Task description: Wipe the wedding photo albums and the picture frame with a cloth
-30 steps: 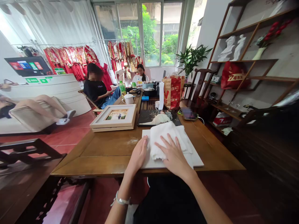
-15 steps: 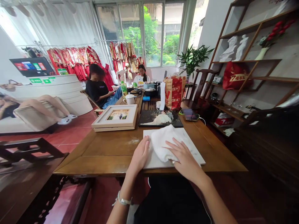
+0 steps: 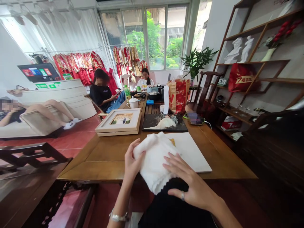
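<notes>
A folded white cloth (image 3: 154, 158) with a scalloped edge hangs over the front edge of the table. My left hand (image 3: 133, 158) grips its left side, thumb on top. My right hand (image 3: 187, 180), wearing a ring, has its fingers spread and the thumb well apart; the fingertips are at the cloth's right side, and I cannot tell whether they press on it. Under and right of the cloth lies a flat white board (image 3: 194, 155). A small yellow-brown patch (image 3: 172, 142) shows on the board near the cloth's top edge.
Beyond the board lie a dark panel with a white relief (image 3: 163, 123), a framed picture (image 3: 118, 122) and a phone (image 3: 196, 118) on a cable. A lidded white cup (image 3: 133, 103) and a red paper bag (image 3: 178, 95) stand farther back. A seated person (image 3: 102, 91) is at the left.
The cloth has come off the middle of the board, left and toward me, exposing the yellow-brown patch. My left hand has closed on it; my right hand has moved slightly nearer to me.
</notes>
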{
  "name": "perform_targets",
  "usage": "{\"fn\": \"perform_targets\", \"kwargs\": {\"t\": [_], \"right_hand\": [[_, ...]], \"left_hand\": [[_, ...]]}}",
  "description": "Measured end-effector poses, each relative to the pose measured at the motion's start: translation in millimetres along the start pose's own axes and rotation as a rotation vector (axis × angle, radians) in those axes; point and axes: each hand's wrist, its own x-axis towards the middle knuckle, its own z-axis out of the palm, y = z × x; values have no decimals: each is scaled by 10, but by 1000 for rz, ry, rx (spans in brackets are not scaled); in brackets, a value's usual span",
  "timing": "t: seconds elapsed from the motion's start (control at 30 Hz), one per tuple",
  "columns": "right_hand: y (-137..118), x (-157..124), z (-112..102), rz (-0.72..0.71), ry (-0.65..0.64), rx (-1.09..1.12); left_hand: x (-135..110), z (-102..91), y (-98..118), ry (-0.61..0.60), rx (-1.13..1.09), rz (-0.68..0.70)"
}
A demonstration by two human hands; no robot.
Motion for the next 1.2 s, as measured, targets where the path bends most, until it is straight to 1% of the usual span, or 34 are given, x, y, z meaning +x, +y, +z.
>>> {"fn": "perform_targets", "kwargs": {"t": [0.1,0.17,0.2,0.27,0.3,0.37,0.43,0.47,0.53,0.57,0.63,0.7,0.77,0.83,0.87,0.93,0.97,1.0,1.03,1.07,1.13,1.2], "right_hand": [[93,-115,89,48,99,-119],[133,-90,198,65,118,-197],[140,-52,261,74,121,-231],[129,46,387,106,137,-294],[113,91,441,131,150,-322],[74,140,521,167,181,-360],[39,119,560,166,207,-375],[25,86,569,155,223,-377],[4,-9,574,126,254,-385],[-3,-62,573,106,265,-395],[-5,-160,555,50,284,-432],[17,-238,506,-34,285,-490],[76,-293,417,-126,263,-550],[172,-331,301,-208,216,-586],[230,-345,241,-242,197,-590],[345,-365,126,-309,201,-571],[394,-370,71,-337,219,-557],[433,-373,13,-357,239,-538],[460,-372,-50,-374,251,-518],[474,-368,-121,-385,255,-495],[463,-357,-289,-401,243,-452],[419,-352,-480,-413,269,-405]], "left_hand": [[-20,-415,-68,240,62,-80],[-54,-738,-110,426,159,-131],[-76,-888,-121,489,204,-165],[-132,-1125,-117,554,321,-198],[-165,-1200,-99,587,392,-169],[-242,-1249,-35,662,550,-6],[-340,-1167,58,710,697,205],[-397,-1088,109,712,728,280],[-520,-885,209,665,678,357],[-579,-778,254,629,621,371],[-671,-589,332,510,507,364],[-690,-462,403,375,440,330],[-606,-393,482,272,382,316],[-408,-344,565,146,339,310],[-270,-313,600,35,343,299],[61,-220,637,-249,390,267],[242,-158,632,-316,412,225],[425,-86,610,-379,464,145],[603,-9,571,-439,526,36],[769,71,520,-453,554,-6],[1051,229,393,-443,596,-34],[1255,373,263,-382,656,-38]]}}
